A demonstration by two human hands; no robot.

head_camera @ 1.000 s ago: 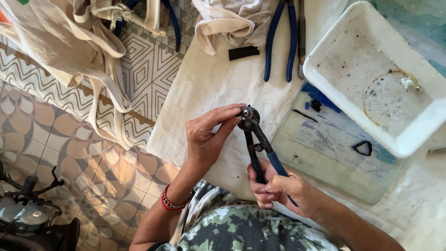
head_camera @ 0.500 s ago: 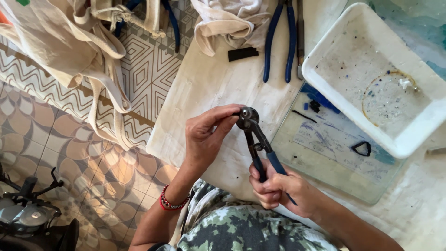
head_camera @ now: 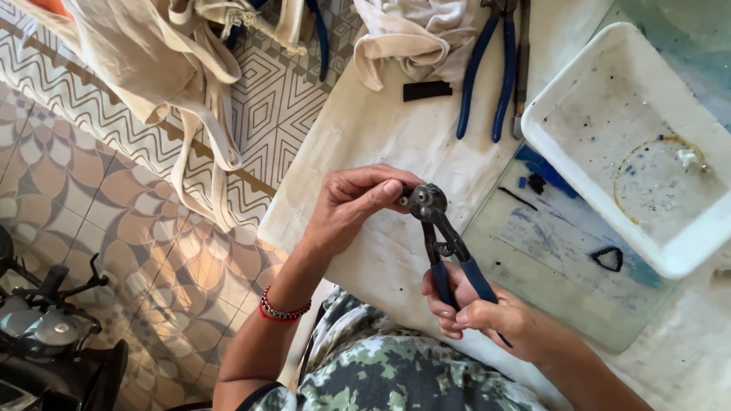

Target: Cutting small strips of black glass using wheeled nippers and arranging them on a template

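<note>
While gripped, steel nippers (head_camera: 445,243), blue-sleeved handles.

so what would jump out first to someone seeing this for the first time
The two bare hands in the middle: the right hand grips the blue handles of metal wheeled nippers, while the left hand pinches at their round head. Next, the big white plastic tray at upper right, and long blue-handled pliers lying beside it.

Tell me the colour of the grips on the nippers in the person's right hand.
Dark blue grips on the nippers, held in the right hand; head view shows it.
</note>
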